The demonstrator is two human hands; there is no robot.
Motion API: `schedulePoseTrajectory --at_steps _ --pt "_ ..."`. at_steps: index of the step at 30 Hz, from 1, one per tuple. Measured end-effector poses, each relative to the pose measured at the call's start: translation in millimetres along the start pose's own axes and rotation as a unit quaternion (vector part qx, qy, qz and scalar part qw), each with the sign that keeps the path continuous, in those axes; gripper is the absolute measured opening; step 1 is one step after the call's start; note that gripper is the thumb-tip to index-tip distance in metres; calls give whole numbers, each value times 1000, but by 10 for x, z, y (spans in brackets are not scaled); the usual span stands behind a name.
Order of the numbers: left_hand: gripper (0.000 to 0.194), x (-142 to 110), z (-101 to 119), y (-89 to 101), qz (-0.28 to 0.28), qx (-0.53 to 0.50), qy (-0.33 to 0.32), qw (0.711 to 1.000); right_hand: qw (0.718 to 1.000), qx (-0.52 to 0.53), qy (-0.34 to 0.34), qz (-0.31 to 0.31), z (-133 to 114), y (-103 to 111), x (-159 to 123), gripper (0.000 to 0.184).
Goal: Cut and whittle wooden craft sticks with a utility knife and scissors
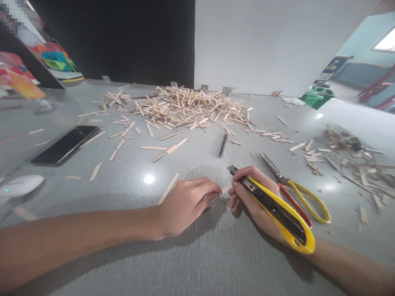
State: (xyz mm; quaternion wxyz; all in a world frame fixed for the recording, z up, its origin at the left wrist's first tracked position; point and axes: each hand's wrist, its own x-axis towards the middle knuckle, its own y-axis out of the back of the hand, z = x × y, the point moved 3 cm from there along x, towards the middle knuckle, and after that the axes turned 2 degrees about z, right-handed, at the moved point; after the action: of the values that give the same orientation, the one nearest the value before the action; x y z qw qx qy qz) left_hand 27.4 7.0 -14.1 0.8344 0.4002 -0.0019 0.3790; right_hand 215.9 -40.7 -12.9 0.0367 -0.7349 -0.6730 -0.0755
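Note:
My left hand (pixel 185 205) rests low on the grey table (pixel 185 263), fingers pinched on a small piece of wooden stick (pixel 226 188). My right hand (pixel 253 197) is closed round a yellow and black utility knife (pixel 274 207), whose tip points up and left, and its fingertips touch the same stick piece. A longer wooden stick (pixel 168 188) lies just left of my left hand.
A big heap of wooden sticks (pixel 185 107) lies at the back, with cut scraps (pixel 348 160) at the right. Yellow-handled scissors (pixel 296 189) lie right of my right hand. A black pen (pixel 222 145), a phone (pixel 66 144) and a white mouse (pixel 20 185) are also on the table.

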Motion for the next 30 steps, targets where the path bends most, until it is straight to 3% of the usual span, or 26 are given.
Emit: schedulePoseTrajectory --at_steps 7,10,14,20,30 --pt "15 17 6 -22 -31 38 3 999 1000 -20 -5 -5 -17 -13 -5 15" --pt "16 -3 -15 -55 -42 90 -24 995 1000 -24 0 -9 -11 -14 -15 13" --pt "16 -36 -43 -113 -75 200 -87 973 999 -39 16 -9 26 3 -37 10" --pt "20 -8 -17 -114 -143 283 -105 943 998 -69 -1 2 -18 -7 -42 9" --pt "14 -13 -21 -85 -60 164 -61 983 994 -25 -27 101 2 85 51 15"
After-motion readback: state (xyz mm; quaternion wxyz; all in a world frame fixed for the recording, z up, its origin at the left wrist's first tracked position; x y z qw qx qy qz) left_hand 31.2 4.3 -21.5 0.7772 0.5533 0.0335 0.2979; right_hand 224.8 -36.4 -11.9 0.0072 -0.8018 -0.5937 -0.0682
